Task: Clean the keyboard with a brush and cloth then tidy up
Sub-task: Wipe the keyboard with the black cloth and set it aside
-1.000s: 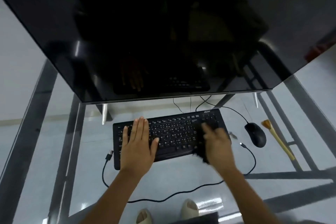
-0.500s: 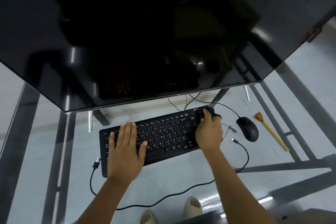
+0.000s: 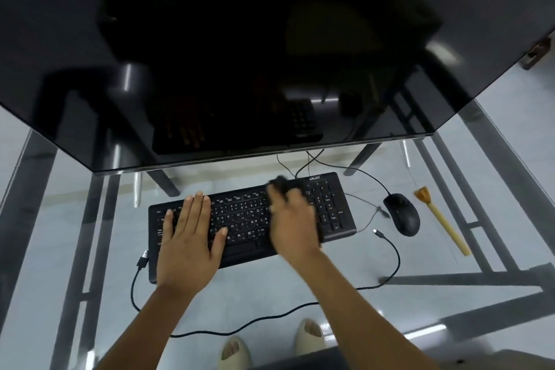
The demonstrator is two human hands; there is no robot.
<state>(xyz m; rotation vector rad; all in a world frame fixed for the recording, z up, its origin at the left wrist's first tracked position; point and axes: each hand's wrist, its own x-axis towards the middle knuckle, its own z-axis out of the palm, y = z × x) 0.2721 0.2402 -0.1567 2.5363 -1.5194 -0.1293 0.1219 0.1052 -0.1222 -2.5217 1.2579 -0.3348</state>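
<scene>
A flat black plastic keyboard lies on a clear glass tabletop carried by a dark metal frame, its long axis running left to right and tilted so the right end sits farther from the person than the left; its key rows face up, and the maker's mark sits at its far right corner. The left hand lies palm down on the left part of the keys, fingers straight, close together and relaxed, gripping nothing. The right hand is blurred over the middle of the keys, fingers curled around a dark, soft-looking cloth that bulges out past the fingertips at the keyboard's far edge. To the right, well apart from the keyboard, a smooth rounded black mouse rests on the glass, and beyond it a brush with a pale, slender straight handle lies with its short orange-brown bristle tuft pointing away from the person and the handle end toward the near right. A thin black cable loops loosely across the glass in front of the keyboard. A large glossy black monitor fills the upper view, mirroring the hands and keys.
</scene>
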